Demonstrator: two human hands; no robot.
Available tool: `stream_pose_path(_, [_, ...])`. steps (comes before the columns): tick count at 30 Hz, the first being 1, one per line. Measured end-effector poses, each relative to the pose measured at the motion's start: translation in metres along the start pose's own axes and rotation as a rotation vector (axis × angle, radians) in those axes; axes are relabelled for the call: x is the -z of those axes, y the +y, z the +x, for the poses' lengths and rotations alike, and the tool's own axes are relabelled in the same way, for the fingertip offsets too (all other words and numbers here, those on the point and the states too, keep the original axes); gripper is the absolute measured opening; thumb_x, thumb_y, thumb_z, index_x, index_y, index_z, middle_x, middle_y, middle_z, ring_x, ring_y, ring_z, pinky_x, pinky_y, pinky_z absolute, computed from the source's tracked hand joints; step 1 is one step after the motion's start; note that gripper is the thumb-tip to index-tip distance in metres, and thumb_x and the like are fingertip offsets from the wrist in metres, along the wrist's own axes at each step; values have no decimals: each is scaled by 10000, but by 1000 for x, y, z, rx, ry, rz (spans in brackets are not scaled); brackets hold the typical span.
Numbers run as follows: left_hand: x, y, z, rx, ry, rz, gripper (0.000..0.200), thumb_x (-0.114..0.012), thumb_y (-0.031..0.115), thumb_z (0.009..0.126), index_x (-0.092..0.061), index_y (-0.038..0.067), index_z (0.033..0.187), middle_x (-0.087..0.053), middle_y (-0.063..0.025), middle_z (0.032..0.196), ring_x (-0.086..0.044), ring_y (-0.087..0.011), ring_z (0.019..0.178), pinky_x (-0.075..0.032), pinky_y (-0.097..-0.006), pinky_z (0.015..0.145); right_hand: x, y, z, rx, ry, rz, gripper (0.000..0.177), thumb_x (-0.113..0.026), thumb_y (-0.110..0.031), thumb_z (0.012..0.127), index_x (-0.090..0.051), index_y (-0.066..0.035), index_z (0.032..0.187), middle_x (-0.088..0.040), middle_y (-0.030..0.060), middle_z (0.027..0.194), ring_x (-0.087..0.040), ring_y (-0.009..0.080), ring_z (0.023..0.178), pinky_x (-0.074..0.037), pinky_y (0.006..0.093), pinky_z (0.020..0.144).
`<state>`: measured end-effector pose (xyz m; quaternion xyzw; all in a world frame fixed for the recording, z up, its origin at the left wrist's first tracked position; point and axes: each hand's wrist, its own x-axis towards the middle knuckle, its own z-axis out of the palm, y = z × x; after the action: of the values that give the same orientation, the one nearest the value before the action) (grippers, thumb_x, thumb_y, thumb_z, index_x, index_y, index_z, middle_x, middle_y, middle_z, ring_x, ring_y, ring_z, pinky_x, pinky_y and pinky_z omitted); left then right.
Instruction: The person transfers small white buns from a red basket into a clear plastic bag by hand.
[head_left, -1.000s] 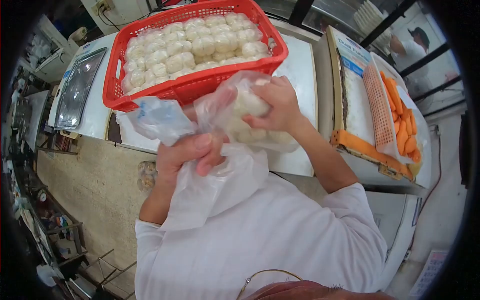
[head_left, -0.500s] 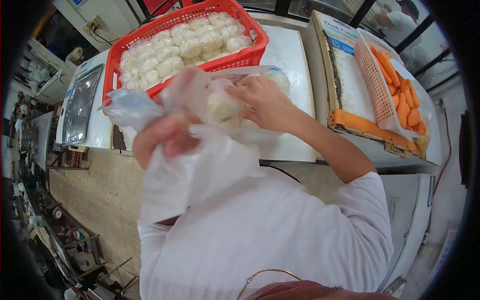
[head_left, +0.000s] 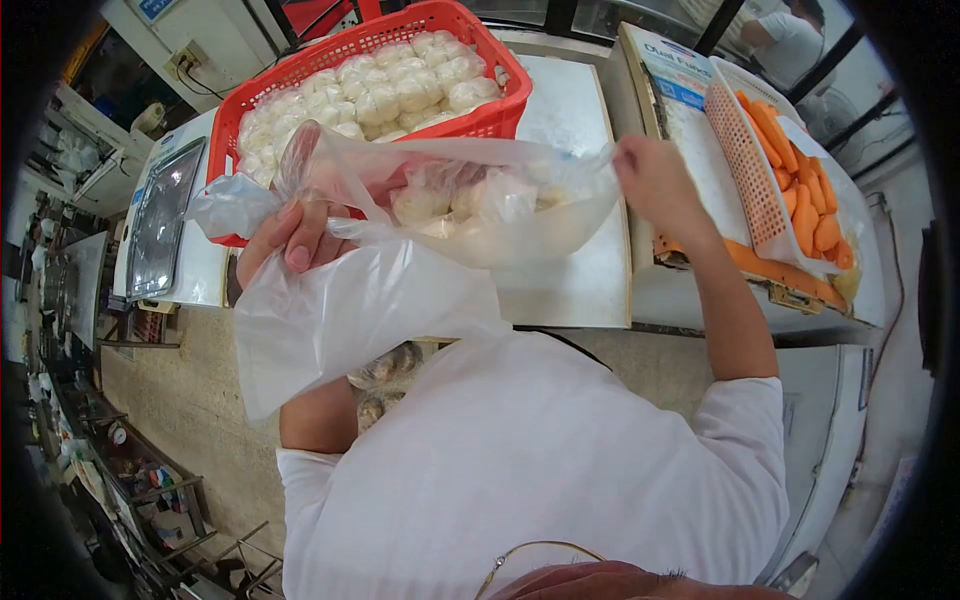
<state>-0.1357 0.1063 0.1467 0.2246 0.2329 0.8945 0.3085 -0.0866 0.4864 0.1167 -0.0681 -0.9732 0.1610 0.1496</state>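
My left hand (head_left: 293, 238) is closed round a bunch of thin translucent plastic bags (head_left: 365, 300), which hang down over my shirt front. With its fingers pinched together, my right hand (head_left: 660, 185) grips the right end of a clear plastic bag (head_left: 560, 235) and stretches it sideways. Several pale round pieces (head_left: 425, 203) lie inside this bag, in smaller clear wrapping; their exact kind does not show. The bag spans the gap between both hands, over the front of the white top. Behind it stands a red plastic basket (head_left: 522, 88) full of similar pale rounds in clear bags.
A pale pink basket of carrots (head_left: 740, 165) stands on the chest freezer at right. A clear-lidded dark tray (head_left: 168, 215) lies on the white top (head_left: 590, 290) at left. Another person (head_left: 790, 45) is beyond the window frame. Metal racks (head_left: 150, 480) line the lower left.
My right hand has come off the pale rounds and moved right, pulling the bag's end out. My left hand has shifted slightly left and down, still holding the bags.
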Motion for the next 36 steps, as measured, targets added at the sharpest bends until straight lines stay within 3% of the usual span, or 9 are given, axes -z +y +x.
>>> stream_pose_path(6, [2, 6, 9, 19, -154, 8, 319, -424, 197, 996, -566, 65, 742, -382, 22, 547, -316, -112, 465, -320, -267, 483, 31, 11, 14, -266, 315, 578, 230, -584, -191, 939, -638, 18, 862, -660, 111, 681, -647, 180, 603, -496, 306, 563])
stream_pose_path(11, [-34, -7, 7, -19, 331, 328, 520, -611, 91, 853, -495, -108, 1320, -450, -15, 623, -370, -80, 462, -327, -219, 484, 56, 51, 13, -285, 430, 547, 145, -557, -119, 920, -613, 4, 866, -636, 60, 678, -604, 110, 579, -472, 269, 526])
stream_pose_path(13, [-38, -14, 11, 35, 457, 375, 583, -672, 44, 764, -514, -96, 1307, -475, -32, 633, -426, -80, 489, -330, -219, 484, 47, 59, 12, -298, 414, 370, 115, -539, -87, 912, -607, -1, 879, -637, 62, 687, -598, 121, 565, -479, 277, 537])
stream_pose_path(18, [-37, -28, 47, 4, 358, 557, 103, -646, 120, 830, -596, 36, 862, -483, -5, 623, -453, -76, 540, -342, -231, 533, 33, 103, 41, -272, 194, 1045, 175, -490, 16, 869, -595, 4, 1009, -662, 99, 822, -617, 192, 623, -527, 318, 633])
stream_pose_path(22, [-41, 7, 83, -185, 78, 678, 251, -608, 148, 895, -541, 53, 672, -461, -1, 588, -438, -86, 525, -339, -242, 531, 74, 115, 70, -259, 397, 1342, 240, -438, 93, 849, -590, 11, 1016, -656, 128, 936, -637, 220, 732, -563, 363, 698])
stream_pose_path(25, [-67, 11, 59, -219, 222, 666, 227, -590, 123, 898, -537, 38, 695, -456, -3, 580, -426, -89, 521, -330, -241, 530, 89, 74, 50, -318, 474, 1413, 250, -462, 89, 803, -587, -8, 996, -631, 82, 892, -601, 181, 749, -524, 304, 693])
stream_pose_path(29, [-33, -6, 34, -27, 509, 713, 389, -661, 102, 815, -616, -102, 1143, -470, -3, 601, -396, -87, 511, -312, -223, 534, 58, 116, 32, -317, 182, 1401, 275, -483, 82, 737, -587, -31, 965, -588, 35, 851, -549, 144, 720, -452, 239, 662])
stream_pose_path(33, [-31, -20, 12, 59, 556, 503, 556, -696, 118, 786, -582, -79, 1294, -492, 8, 627, -411, -82, 511, -308, -223, 521, 52, 114, 49, -374, 121, 1162, 223, -526, 40, 722, -615, -28, 915, -575, 6, 839, -522, 109, 717, -407, 216, 642])
stream_pose_path(36, [-38, -14, 6, 247, 394, 526, 623, -703, 151, 832, -519, -13, 1404, -516, 20, 639, -450, -75, 526, -339, -223, 517, 67, 83, 84, -261, 214, 554, 280, -547, 8, 759, -645, 14, 1021, -630, 36, 911, -586, 116, 822, -476, 244, 726])
